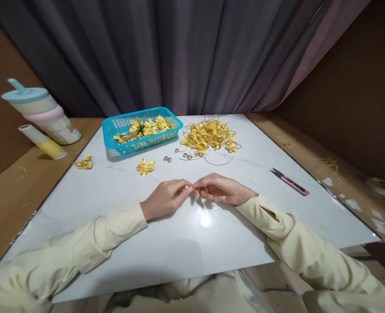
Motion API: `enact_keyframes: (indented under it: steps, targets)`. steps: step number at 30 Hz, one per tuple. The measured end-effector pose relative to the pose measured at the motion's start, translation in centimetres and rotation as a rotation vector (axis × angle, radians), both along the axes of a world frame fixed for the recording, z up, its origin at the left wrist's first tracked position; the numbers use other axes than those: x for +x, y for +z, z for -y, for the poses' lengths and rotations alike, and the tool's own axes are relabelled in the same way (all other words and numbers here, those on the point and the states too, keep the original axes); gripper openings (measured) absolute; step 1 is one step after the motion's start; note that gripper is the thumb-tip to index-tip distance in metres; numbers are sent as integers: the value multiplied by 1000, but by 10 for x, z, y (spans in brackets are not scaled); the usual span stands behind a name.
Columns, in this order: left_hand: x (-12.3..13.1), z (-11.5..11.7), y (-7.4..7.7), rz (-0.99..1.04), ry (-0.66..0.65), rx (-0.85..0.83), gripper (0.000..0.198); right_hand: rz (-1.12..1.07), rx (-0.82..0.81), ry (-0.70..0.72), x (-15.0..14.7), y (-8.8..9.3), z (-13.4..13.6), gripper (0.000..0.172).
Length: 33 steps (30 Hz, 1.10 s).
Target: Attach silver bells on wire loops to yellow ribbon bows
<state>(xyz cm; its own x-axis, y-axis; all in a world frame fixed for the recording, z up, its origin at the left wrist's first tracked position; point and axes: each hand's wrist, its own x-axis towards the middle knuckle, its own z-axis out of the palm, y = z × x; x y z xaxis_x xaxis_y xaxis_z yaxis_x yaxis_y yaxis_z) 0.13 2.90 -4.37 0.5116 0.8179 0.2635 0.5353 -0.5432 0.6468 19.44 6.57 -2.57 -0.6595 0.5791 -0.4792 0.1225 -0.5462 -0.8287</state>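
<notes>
Above the middle of the white board, my left hand (pixel 170 196) and my right hand (pixel 223 189) meet at the fingertips. Both are closed in a pinch, and what lies between the fingers is too small and covered to name. Just beyond my left hand lie a few yellow ribbon bows (pixel 145 167). Small silver bells or beads (pixel 168 159) sit a little farther back. Behind my right hand is a heap of yellow ribbon bows (pixel 209 135) with gold cords and silver beads.
A blue plastic basket (pixel 143 147) holding yellow bows stands at the back left. One yellow bow bundle (pixel 84 163) lies near the left edge. Thread snips (pixel 290 181) lie to the right. A tumbler (pixel 48 115) and a yellow-white tube (pixel 44 142) stand far left; paper scraps (pixel 353 204) lie far right.
</notes>
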Motion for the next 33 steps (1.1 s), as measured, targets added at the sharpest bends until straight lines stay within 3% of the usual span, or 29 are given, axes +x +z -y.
enact_keyframes:
  steps: [20, 33]
  targets:
    - [-2, 0, -10, -155, -82, 263, 21, 9, 45, 52, 0, -1, 2, 23]
    - [-3, 1, -11, -173, -79, 312, 20, 8, 108, 58, 3, -4, 0, 21]
